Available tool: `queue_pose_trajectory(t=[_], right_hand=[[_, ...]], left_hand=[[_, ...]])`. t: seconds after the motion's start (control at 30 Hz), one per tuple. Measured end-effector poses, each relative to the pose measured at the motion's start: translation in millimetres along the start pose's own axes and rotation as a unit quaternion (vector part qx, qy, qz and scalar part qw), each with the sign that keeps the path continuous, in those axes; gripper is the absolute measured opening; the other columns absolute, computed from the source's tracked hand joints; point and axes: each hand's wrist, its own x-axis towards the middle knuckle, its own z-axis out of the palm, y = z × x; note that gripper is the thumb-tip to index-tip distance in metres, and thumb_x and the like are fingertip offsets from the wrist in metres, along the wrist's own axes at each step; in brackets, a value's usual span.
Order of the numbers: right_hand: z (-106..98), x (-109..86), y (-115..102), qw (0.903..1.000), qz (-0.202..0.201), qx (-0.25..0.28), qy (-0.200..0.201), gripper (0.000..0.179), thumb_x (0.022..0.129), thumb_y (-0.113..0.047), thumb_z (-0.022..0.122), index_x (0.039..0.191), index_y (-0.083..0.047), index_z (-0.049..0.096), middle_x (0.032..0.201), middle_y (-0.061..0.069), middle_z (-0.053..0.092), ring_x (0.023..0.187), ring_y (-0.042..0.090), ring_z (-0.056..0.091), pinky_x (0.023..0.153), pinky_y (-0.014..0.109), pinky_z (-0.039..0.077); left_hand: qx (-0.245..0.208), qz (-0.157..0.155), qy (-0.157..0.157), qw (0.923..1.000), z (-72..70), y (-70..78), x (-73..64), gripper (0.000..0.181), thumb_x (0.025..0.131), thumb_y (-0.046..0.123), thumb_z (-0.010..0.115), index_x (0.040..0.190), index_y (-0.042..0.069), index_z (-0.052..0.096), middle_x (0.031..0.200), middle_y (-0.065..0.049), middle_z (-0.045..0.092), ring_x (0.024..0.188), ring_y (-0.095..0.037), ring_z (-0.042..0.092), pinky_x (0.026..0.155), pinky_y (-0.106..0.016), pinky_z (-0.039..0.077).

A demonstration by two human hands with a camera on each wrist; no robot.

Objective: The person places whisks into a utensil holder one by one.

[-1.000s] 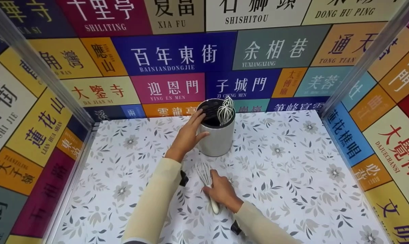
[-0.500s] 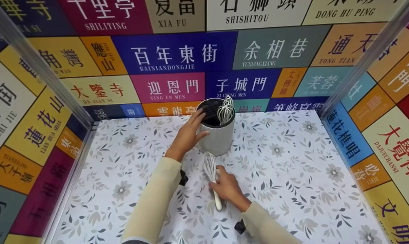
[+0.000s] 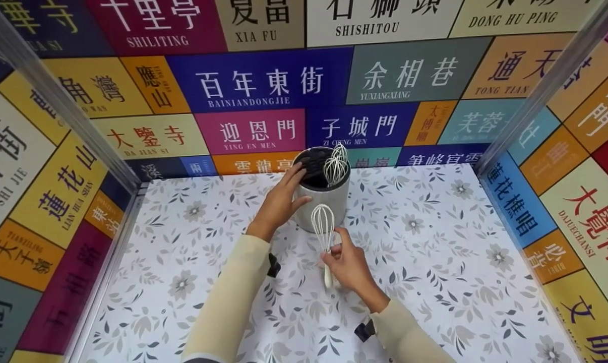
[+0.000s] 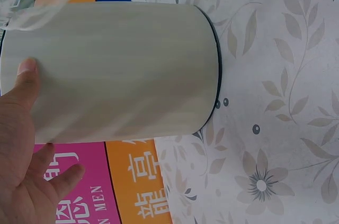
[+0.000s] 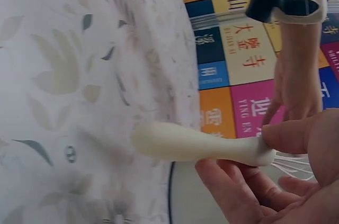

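A grey cylindrical utensil holder (image 3: 340, 200) with a dark inside stands upright at the back of the table. My left hand (image 3: 279, 202) rests against its left side near the rim, fingers fairly straight; the left wrist view shows the thumb (image 4: 29, 73) on the pale wall (image 4: 127, 70). In front of the holder, my right hand (image 3: 353, 264) pinches a whisk (image 3: 322, 222) between thumb and fingers where the wires meet the handle. Its wire end points up and overlaps the holder in the head view. The cream handle (image 5: 196, 144) hangs below the fingers.
Wire whisk heads (image 3: 336, 166) stick up from the holder's right side. A white cloth (image 3: 425, 282) with grey leaves and flowers covers the table. Printed panels (image 3: 258, 75) with large characters rise behind and on both sides, with clear corner posts (image 3: 526, 85).
My right hand has lifted the whisk and carried it up and slightly right, toward the holder, tipping it more upright. The left hand and the holder have stayed in place.
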Motion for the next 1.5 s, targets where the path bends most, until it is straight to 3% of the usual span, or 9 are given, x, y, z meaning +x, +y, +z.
queue_pose_trajectory(t=[0.2,0.33,0.6,0.8,0.93,1.17,1.5], right_hand=[[-18,8.2,-27,0.9987,-0.03,0.006,0.04,0.066,0.093,-0.023,0.074,0.15,-0.012,0.043,0.098,0.004,0.076,0.088,0.019,0.072,0.084,0.046,0.058],[-29,19.2,-47,0.9956,-0.059,0.022,0.07,0.067,0.093,-0.024,0.075,0.15,-0.01,0.042,0.104,0.006,0.075,0.089,0.021,0.073,0.082,0.048,0.059],[-47,44.6,-83,0.9843,-0.11,0.045,0.13,0.065,0.094,-0.024,0.075,0.149,-0.012,0.043,0.104,0.005,0.07,0.093,0.02,0.072,0.086,0.041,0.059],[-51,63.8,-102,0.9762,-0.134,0.038,0.167,0.063,0.093,-0.024,0.075,0.146,-0.01,0.045,0.1,0.003,0.07,0.092,0.017,0.071,0.077,0.04,0.06],[-52,77.1,-108,0.9709,-0.142,0.035,0.19,0.061,0.093,-0.025,0.075,0.144,-0.008,0.046,0.099,0.004,0.07,0.087,0.017,0.07,0.073,0.041,0.059],[-48,97.1,-112,0.9601,-0.172,0.021,0.22,0.059,0.094,-0.023,0.074,0.143,-0.006,0.044,0.101,0.008,0.067,0.093,0.02,0.071,0.079,0.04,0.059],[-39,114.1,-106,0.9605,-0.179,-0.019,0.212,0.057,0.097,-0.021,0.071,0.144,-0.009,0.042,0.106,0.009,0.068,0.095,0.021,0.071,0.071,0.037,0.058]], left_hand=[[0.0,-0.004,-0.003,1.0,0.1,0.8,0.5,0.074,0.098,0.043,0.065,0.16,0.018,0.035,0.171,0.002,0.022,0.15,-0.026,0.039,0.12,-0.044,0.039],[-0.001,-0.01,-0.008,0.9999,-0.2,1.2,0.4,0.074,0.099,0.044,0.064,0.161,0.019,0.034,0.171,0.003,0.021,0.149,-0.027,0.041,0.12,-0.044,0.04],[0.004,-0.003,-0.001,1.0,0.2,0.5,1.0,0.073,0.098,0.042,0.065,0.16,0.017,0.035,0.171,0.001,0.023,0.15,-0.025,0.039,0.121,-0.042,0.038],[0.016,-0.005,-0.001,0.9999,0.3,1.3,1.8,0.075,0.097,0.041,0.067,0.16,0.018,0.035,0.171,0.001,0.023,0.15,-0.024,0.039,0.12,-0.042,0.039],[0.015,-0.014,-0.007,0.9998,0.3,2.5,2.3,0.074,0.098,0.041,0.067,0.161,0.019,0.034,0.171,0.001,0.023,0.15,-0.024,0.038,0.121,-0.042,0.038],[0.011,-0.023,-0.015,0.9996,0.5,2.5,2.0,0.074,0.098,0.041,0.067,0.161,0.02,0.034,0.171,0.003,0.022,0.15,-0.023,0.038,0.121,-0.041,0.038],[0.011,-0.019,-0.012,0.9997,0.1,1.4,2.0,0.074,0.098,0.044,0.065,0.161,0.022,0.034,0.171,0.005,0.021,0.149,-0.024,0.04,0.12,-0.041,0.04]])
